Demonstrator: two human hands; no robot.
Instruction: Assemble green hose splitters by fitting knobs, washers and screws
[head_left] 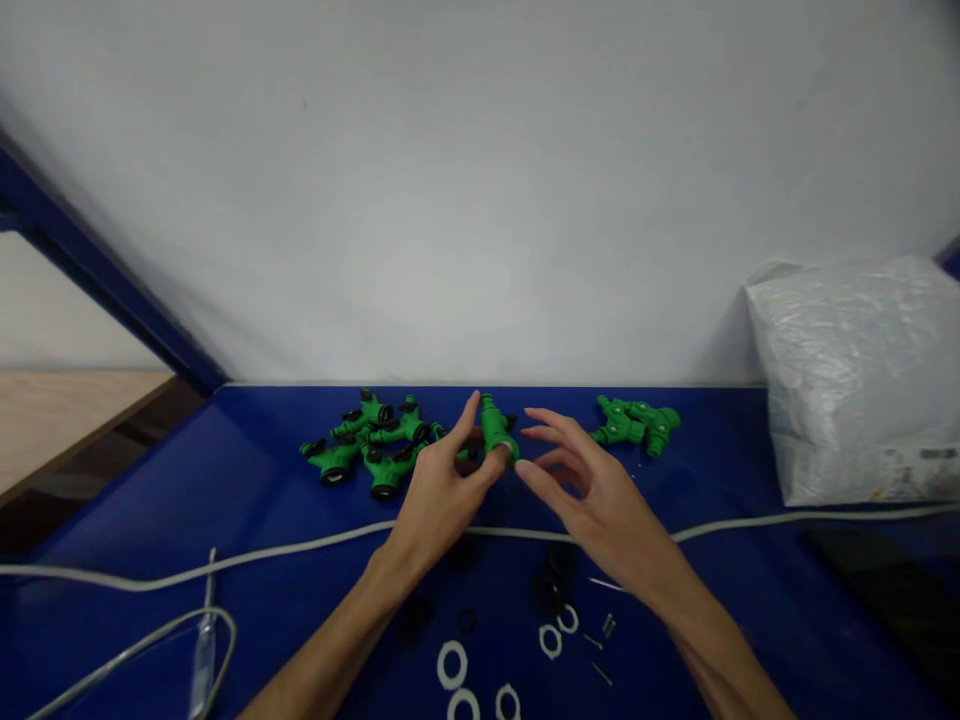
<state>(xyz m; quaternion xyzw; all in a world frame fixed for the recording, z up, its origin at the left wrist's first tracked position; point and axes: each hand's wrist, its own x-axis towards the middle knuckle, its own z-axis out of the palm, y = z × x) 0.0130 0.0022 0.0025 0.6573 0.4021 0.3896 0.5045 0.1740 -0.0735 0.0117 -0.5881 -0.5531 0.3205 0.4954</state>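
Left hand (pixel 444 482) pinches the green connector (pixel 494 426), long axis slightly tilted; right hand (pixel 600 497), fingers apart, hangs just right of it

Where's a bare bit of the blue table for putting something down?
One bare patch of blue table lies between the right group of green fittings and the wrapped package. Another is left of the left group of green fittings, beyond the white cable. It's crowded nearest you, with white rings and small metal pieces.

Fittings (pixel 387 471) left of bag (pixel 855 385), cable (pixel 300 547) before both
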